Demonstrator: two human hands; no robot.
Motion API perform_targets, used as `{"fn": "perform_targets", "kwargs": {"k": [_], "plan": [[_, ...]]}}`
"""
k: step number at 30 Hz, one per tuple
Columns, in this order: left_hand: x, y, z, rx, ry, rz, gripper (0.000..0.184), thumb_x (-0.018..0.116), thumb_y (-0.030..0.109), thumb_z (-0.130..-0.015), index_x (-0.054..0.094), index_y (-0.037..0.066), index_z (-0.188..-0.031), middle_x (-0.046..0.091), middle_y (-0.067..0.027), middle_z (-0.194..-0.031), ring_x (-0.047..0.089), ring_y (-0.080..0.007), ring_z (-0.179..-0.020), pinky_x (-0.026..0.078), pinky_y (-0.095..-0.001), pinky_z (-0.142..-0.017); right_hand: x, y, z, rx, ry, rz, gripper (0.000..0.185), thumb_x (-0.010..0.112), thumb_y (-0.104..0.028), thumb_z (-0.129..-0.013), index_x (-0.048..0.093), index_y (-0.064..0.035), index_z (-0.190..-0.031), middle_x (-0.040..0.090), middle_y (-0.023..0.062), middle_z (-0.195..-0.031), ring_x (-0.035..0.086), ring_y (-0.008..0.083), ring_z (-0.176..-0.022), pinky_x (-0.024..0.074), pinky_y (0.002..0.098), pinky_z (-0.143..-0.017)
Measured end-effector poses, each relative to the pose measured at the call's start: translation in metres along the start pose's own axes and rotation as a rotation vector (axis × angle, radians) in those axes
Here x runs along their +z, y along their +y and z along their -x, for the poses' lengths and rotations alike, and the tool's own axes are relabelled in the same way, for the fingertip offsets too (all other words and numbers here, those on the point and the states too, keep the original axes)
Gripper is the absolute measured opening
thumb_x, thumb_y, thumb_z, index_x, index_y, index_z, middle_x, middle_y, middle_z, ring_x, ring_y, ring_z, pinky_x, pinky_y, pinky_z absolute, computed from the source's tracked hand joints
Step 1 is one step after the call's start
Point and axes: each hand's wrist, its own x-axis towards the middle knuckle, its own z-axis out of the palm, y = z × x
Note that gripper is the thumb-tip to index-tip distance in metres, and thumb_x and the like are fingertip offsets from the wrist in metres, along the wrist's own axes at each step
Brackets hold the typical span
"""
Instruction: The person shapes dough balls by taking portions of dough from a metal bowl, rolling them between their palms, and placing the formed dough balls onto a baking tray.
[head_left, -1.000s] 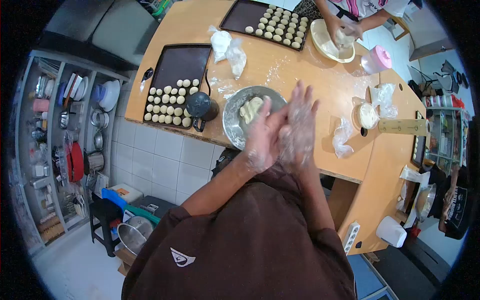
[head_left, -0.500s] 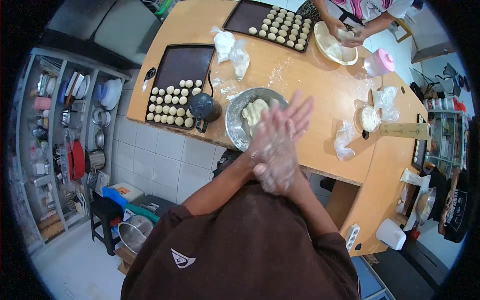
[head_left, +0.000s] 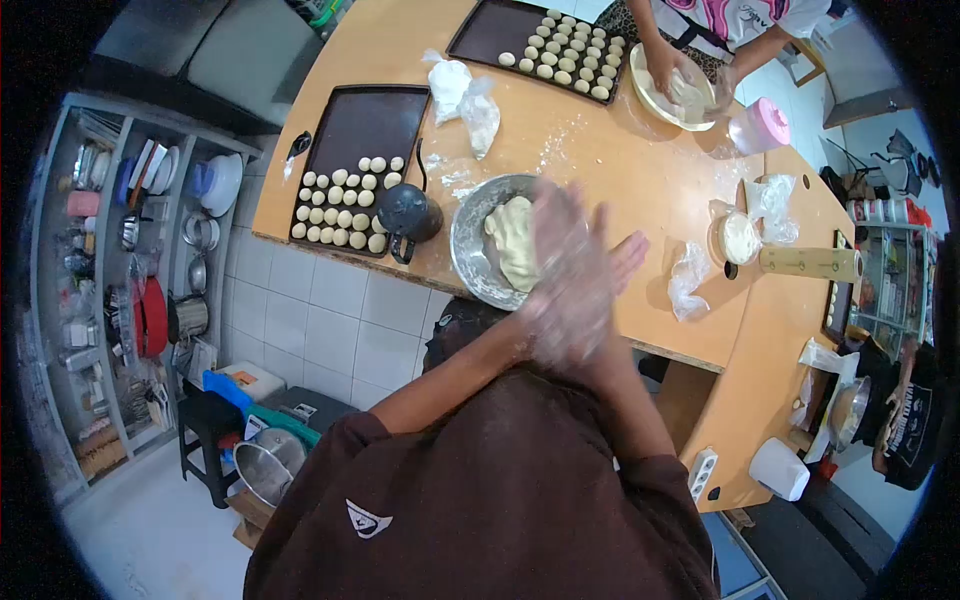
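My right hand, dusted with flour and smeared by motion, lies across my left hand. The palms face each other and the fingers of both are stretched out. Whether anything sits between the palms is hidden. Just left of them, a metal bowl holds a soft pale lump of dough; my right hand overlaps the bowl's right side in view.
Left of the bowl stands a dark jug, beside a tray with several dough balls. A second tray holds more. At the top right, a co-worker's hands are in a cream bowl. Flour bags lie between.
My palms have slid against each other, and the right fingers now point further up and left. More of the dough lump shows. The co-worker's hands have gone down into the cream bowl.
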Motion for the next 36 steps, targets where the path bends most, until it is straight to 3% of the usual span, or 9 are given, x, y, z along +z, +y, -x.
{"fn": "perform_targets", "kwargs": {"k": [2, 4, 7, 10, 15, 21, 26, 33, 36], "plan": [[0.014, 0.017, 0.008, -0.202, 0.199, -0.047, 0.086, 0.033, 0.062, -0.096, 0.002, 0.006, -0.154, 0.002, -0.0134, -0.161, 0.005, -0.0237, -0.149, 0.013, -0.0362, -0.12, 0.01, 0.015, -0.014, 0.101, 0.095, 0.015, 0.067, 0.033, -0.047, -0.1, 0.032, 0.0007, -0.147, 0.029, 0.0201, -0.154, 0.021, 0.0366, -0.146, 0.0085, 0.0519, -0.118], [0.034, 0.046, 0.008, -0.299, 0.472, 0.133, 0.081, 0.034, 0.059, -0.098, 0.004, 0.008, -0.154, 0.003, -0.0132, -0.162, 0.01, -0.0203, -0.149, 0.015, -0.0352, -0.12, -0.046, 0.015, -0.068, -0.396, -0.291, 0.152, 0.068, 0.036, -0.046, -0.098, 0.031, 0.0006, -0.148, 0.026, 0.0188, -0.156, 0.019, 0.0373, -0.146, 0.0128, 0.053, -0.118], [0.016, 0.037, -0.005, 0.198, 0.104, -0.093, 0.079, 0.035, 0.057, -0.099, 0.005, 0.009, -0.155, 0.004, -0.0122, -0.162, 0.012, -0.019, -0.148, 0.014, -0.0339, -0.119, -0.041, -0.008, -0.026, -0.508, -0.519, -0.158, 0.074, 0.041, -0.046, -0.094, 0.027, 0.0019, -0.149, 0.02, 0.0174, -0.158, 0.015, 0.0376, -0.147, 0.0135, 0.0547, -0.117], [-0.007, -0.002, 0.0, 0.113, -0.096, 0.042, 0.083, 0.041, 0.059, -0.095, 0.006, 0.013, -0.155, 0.005, -0.0098, -0.162, 0.01, -0.0199, -0.149, 0.01, -0.0344, -0.119, -0.038, -0.022, -0.034, -0.521, -0.363, 0.011, 0.075, 0.041, -0.047, -0.094, 0.026, 0.0013, -0.149, 0.02, 0.0176, -0.159, 0.015, 0.0367, -0.147, 0.0126, 0.0554, -0.117], [0.043, 0.046, 0.009, -0.276, 0.621, 0.174, 0.074, 0.035, 0.051, -0.1, 0.007, 0.009, -0.155, 0.011, -0.0106, -0.161, 0.014, -0.0201, -0.148, 0.015, -0.0337, -0.119, -0.045, 0.015, -0.066, -0.432, -0.356, 0.182, 0.076, 0.041, -0.049, -0.093, 0.025, 0.0004, -0.149, 0.019, 0.018, -0.159, 0.014, 0.0353, -0.148, 0.0112, 0.0566, -0.117], [-0.02, -0.013, 0.004, 0.042, 0.155, 0.043, 0.072, 0.028, 0.052, -0.102, 0.006, 0.009, -0.155, 0.012, -0.0117, -0.161, 0.018, -0.0182, -0.147, 0.018, -0.0336, -0.119, -0.033, -0.011, -0.041, -0.756, -0.143, 0.521, 0.073, 0.03, -0.056, -0.097, 0.025, -0.0103, -0.152, 0.017, 0.017, -0.159, 0.014, 0.0343, -0.148, 0.0034, 0.0506, -0.119], [0.05, 0.05, 0.003, -0.295, 0.678, 0.156, 0.075, 0.025, 0.054, -0.101, 0.002, 0.008, -0.155, 0.011, -0.0125, -0.161, 0.011, -0.0243, -0.149, 0.014, -0.036, -0.12, -0.031, 0.024, -0.056, -0.472, -0.328, 0.138, 0.077, 0.029, -0.059, -0.097, 0.025, -0.0042, -0.151, 0.02, 0.0174, -0.158, 0.016, 0.0331, -0.147, 0.003, 0.0516, -0.119], [0.014, 0.013, 0.016, 0.049, 0.04, -0.011, 0.073, 0.027, 0.053, -0.101, 0.006, 0.008, -0.155, 0.019, -0.0136, -0.159, 0.015, -0.0244, -0.148, 0.015, -0.0359, -0.118, -0.024, -0.014, -0.038, -0.684, -0.196, 0.143, 0.066, 0.032, -0.042, -0.099, 0.022, -0.0044, -0.152, 0.018, 0.0167, -0.159, 0.012, 0.0348, -0.148, 0.0037, 0.0516, -0.119], [0.021, 0.029, 0.012, -0.151, 0.359, 0.046, 0.076, 0.032, 0.054, -0.1, 0.005, 0.01, -0.155, 0.011, -0.0148, -0.16, 0.018, -0.0273, -0.147, 0.015, -0.0412, -0.119, -0.024, 0.011, -0.055, -0.376, -0.34, 0.064, 0.068, 0.033, -0.048, -0.099, 0.027, -0.0043, -0.151, 0.022, 0.0155, -0.158, 0.015, 0.0316, -0.148, 0.0037, 0.0505, -0.119]]}}
